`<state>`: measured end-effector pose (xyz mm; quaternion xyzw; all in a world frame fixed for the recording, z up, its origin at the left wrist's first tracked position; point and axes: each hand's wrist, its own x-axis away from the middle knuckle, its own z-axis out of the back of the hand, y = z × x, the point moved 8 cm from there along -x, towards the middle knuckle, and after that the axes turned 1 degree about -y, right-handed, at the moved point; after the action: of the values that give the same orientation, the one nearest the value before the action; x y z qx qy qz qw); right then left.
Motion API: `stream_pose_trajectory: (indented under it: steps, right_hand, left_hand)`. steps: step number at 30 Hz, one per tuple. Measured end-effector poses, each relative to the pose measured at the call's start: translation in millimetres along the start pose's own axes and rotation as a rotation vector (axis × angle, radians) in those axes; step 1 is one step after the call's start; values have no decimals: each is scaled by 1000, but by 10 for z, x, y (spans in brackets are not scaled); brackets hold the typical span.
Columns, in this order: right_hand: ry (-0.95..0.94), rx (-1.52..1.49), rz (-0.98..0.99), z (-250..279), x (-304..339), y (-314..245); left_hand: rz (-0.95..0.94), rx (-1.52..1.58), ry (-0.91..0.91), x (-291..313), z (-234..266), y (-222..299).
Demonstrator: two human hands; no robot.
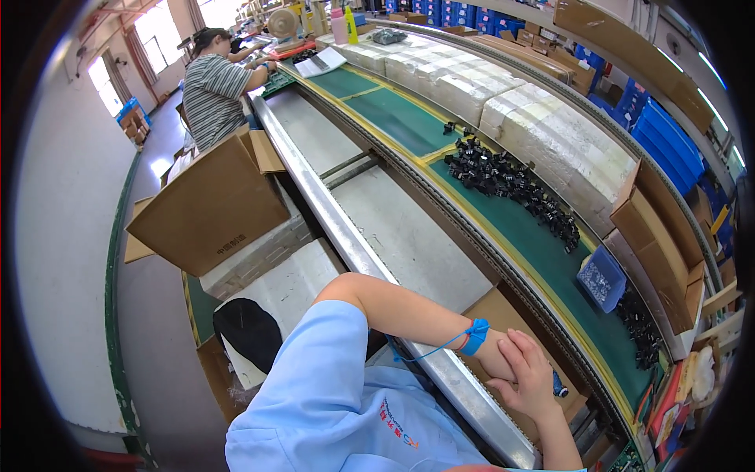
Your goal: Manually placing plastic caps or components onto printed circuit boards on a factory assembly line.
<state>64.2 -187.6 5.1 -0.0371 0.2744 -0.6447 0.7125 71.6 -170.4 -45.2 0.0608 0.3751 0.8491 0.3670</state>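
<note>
My left arm reaches across my body, a blue band [475, 337] with a thin cord around its wrist. My left hand [495, 360] lies partly beneath the right one, its fingers hidden. My right hand [528, 370] rests over the left wrist and hand, thumb apart from the fingers, nothing seen in it. Just beyond my hands a small dark blue rounded object [559, 384] shows; what it is cannot be made out. Both hands are over the near side of the line, close to a metal rail [452, 374].
Black small parts [503, 175] lie heaped on the green conveyor belt [515, 228]. A blue bin [602, 279] of small pale pieces stands farther right, beside foam blocks [550, 126]. An open cardboard box [208, 200] is at left. Another person [212, 90] sits at the far left.
</note>
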Motion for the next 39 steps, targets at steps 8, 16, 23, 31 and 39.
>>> stream_pose_trajectory:
  steps: [8,16,23,31,39]
  right_hand:
    - [40,-258,20,63,-20,-45]
    - [15,-121,-114,10,-4,-5]
    - [-99,-106,-227,4,-29,13]
    - [-59,-82,-234,-9,-7,56]
    - [5,-70,-199,-23,10,39]
  left_hand:
    - [90,219,-138,50,18,206]
    - [133,306,-122,68,-129,13]
    - [-76,0,-104,96,-182,84]
    - [-273,-311,-30,106,-174,159]
    - [-326,-309,70,87,-193,150]
